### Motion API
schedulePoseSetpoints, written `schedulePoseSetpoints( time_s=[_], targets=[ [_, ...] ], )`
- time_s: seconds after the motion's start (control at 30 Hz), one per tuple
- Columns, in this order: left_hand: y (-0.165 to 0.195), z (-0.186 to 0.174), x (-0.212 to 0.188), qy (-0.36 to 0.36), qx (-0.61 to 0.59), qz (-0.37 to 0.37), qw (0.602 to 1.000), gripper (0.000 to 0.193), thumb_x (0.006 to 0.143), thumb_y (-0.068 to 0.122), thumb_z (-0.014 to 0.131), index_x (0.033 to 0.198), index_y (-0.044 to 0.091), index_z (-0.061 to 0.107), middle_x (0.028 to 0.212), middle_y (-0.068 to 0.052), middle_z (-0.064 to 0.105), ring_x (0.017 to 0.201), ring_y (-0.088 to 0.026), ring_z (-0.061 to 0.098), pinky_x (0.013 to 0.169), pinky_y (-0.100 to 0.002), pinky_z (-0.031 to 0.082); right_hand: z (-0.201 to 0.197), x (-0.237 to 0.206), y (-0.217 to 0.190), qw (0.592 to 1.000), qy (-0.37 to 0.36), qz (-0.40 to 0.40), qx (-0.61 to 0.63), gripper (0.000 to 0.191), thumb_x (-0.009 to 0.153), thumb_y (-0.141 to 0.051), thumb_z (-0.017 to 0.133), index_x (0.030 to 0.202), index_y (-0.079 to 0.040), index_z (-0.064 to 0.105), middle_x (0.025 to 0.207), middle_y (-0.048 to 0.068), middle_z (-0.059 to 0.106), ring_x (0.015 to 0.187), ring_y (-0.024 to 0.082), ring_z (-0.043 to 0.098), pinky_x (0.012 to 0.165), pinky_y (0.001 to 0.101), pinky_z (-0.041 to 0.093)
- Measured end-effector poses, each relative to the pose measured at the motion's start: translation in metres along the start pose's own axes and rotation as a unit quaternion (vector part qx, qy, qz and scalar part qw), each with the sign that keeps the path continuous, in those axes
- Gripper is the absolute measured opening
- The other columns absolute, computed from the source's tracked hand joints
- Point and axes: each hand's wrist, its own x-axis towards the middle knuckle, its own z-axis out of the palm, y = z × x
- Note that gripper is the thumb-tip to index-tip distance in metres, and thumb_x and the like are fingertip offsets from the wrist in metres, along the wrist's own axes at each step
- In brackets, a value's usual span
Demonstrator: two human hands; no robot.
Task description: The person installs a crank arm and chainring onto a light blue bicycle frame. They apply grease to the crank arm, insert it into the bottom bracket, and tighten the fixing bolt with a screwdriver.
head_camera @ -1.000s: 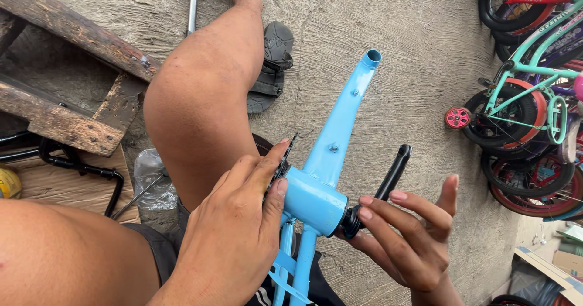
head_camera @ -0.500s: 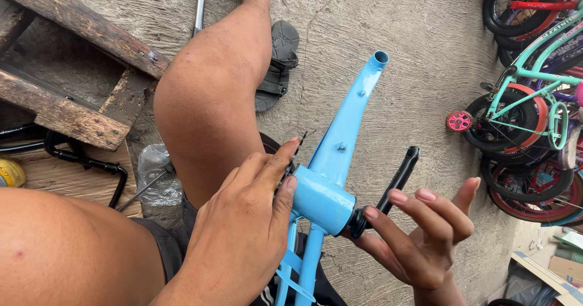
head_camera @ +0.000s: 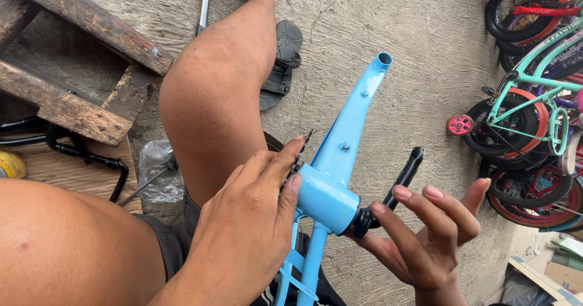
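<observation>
With the black crank arm (head_camera: pixel 405 171) already seated through the bottom bracket shell (head_camera: pixel 327 198) of the blue bicycle frame (head_camera: pixel 349 130) at centre, the left hand (head_camera: pixel 246 233) presses the shell's left end, while the right hand (head_camera: pixel 425 245), fingers spread, touches the right-side fitting, apparently unfinished.
</observation>
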Motion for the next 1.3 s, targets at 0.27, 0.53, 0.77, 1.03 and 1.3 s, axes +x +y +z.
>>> schedulePoseSetpoints(
  time_s=[0.27, 0.53, 0.77, 1.03, 1.3],
  targets=[
    [-0.002, 0.002, 0.0, -0.01, -0.002, 0.009, 1.0, 0.05, 0.108, 0.031, 0.042, 0.153, 0.012, 0.049, 0.121, -0.01, 0.063, 0.111, -0.023, 0.067, 0.086, -0.043, 0.057, -0.002, 0.006, -0.006, 0.999, -0.026, 0.019, -0.019, 0.057, 0.071, -0.07, 0.073, 0.1, -0.021, 0.074, 0.12, -0.003, 0.06, 0.129, 0.026, 0.038, 0.129, 0.0609, 0.011],
    [-0.001, 0.0, 0.0, -0.021, -0.003, -0.007, 1.0, 0.05, 0.108, 0.031, 0.042, 0.155, 0.013, 0.048, 0.119, -0.008, 0.064, 0.11, -0.023, 0.067, 0.088, -0.044, 0.056, -0.006, 0.007, 0.001, 1.0, -0.001, -0.018, 0.01, 0.041, 0.079, -0.058, 0.085, 0.101, -0.025, 0.074, 0.119, -0.003, 0.056, 0.13, 0.023, 0.038, 0.13, 0.0604, 0.016],
    [0.0, -0.001, -0.002, 0.008, -0.004, 0.01, 1.0, 0.048, 0.108, 0.03, 0.045, 0.152, 0.012, 0.052, 0.119, -0.009, 0.065, 0.112, -0.025, 0.067, 0.089, -0.045, 0.054, -0.009, 0.007, -0.001, 0.998, -0.041, -0.029, -0.026, 0.051, 0.074, -0.063, 0.079, 0.102, -0.021, 0.08, 0.116, -0.004, 0.066, 0.133, 0.023, 0.037, 0.13, 0.0588, 0.011],
    [0.002, -0.002, -0.003, -0.001, -0.007, 0.006, 1.0, 0.049, 0.107, 0.03, 0.045, 0.153, 0.013, 0.05, 0.118, -0.008, 0.065, 0.109, -0.025, 0.067, 0.088, -0.044, 0.055, -0.01, 0.003, 0.002, 1.0, -0.024, -0.009, -0.015, 0.049, 0.078, -0.065, 0.08, 0.101, -0.021, 0.077, 0.12, -0.002, 0.063, 0.131, 0.023, 0.039, 0.129, 0.0622, 0.012],
    [0.002, -0.001, -0.005, 0.025, -0.005, 0.025, 0.999, 0.049, 0.108, 0.03, 0.045, 0.152, 0.011, 0.052, 0.119, -0.009, 0.065, 0.11, -0.025, 0.067, 0.086, -0.044, 0.056, -0.011, 0.005, -0.001, 0.997, -0.058, -0.004, -0.04, 0.057, 0.068, -0.064, 0.076, 0.102, -0.019, 0.078, 0.121, -0.003, 0.066, 0.13, 0.026, 0.041, 0.126, 0.0599, 0.01]
  ],
)
